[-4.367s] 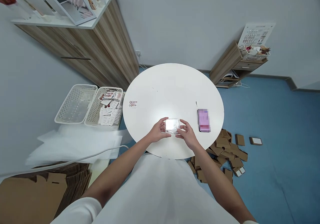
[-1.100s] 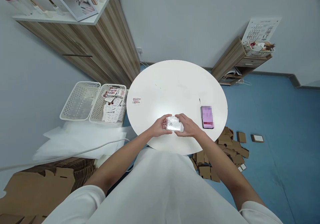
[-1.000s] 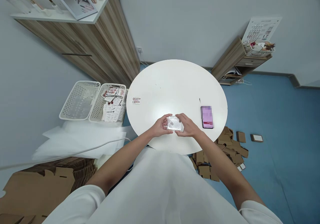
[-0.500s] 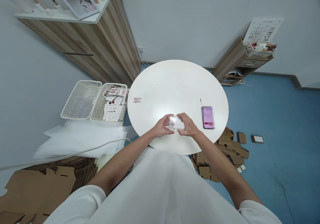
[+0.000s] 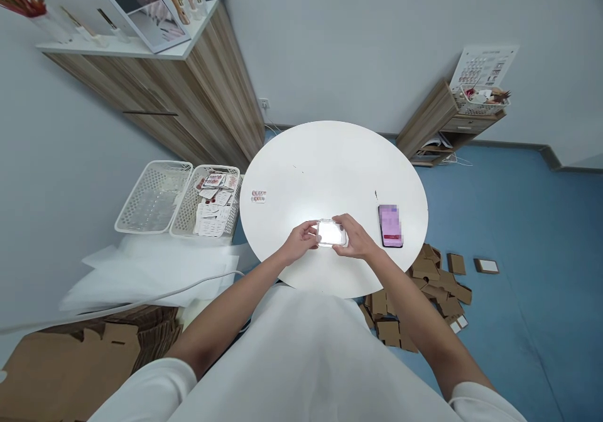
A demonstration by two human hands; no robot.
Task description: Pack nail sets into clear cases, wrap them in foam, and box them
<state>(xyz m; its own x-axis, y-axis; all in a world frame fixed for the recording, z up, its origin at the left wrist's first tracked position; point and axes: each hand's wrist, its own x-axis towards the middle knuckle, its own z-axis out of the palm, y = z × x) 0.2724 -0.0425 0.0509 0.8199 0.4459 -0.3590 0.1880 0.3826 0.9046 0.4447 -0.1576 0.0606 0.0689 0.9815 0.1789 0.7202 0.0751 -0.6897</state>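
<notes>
A small clear plastic box (image 5: 331, 233) is held above the near part of the white oval table (image 5: 330, 171). Its top shines with glare, so what is inside cannot be made out. My right hand (image 5: 354, 237) grips the box's right end between thumb and fingers. At the left end, the fingers and thumb of my left hand (image 5: 302, 241) close on its edge. A small card of press-on nails (image 5: 258, 196) lies on the table's left side. On the right lies a phone (image 5: 391, 226) with a lit pink-purple screen.
Left of the table stand a basket of printed cards and packets (image 5: 211, 202) and another white basket (image 5: 153, 197), above white foam sheets (image 5: 155, 265). Flat cardboard (image 5: 75, 372) is stacked lower left. Small brown boxes (image 5: 436, 284) litter the floor at right. Wooden cabinets (image 5: 226, 83) stand behind.
The clear box has tilted slightly and now catches bright glare. My left fingers have shifted along its left edge. The whole view has moved a little.
</notes>
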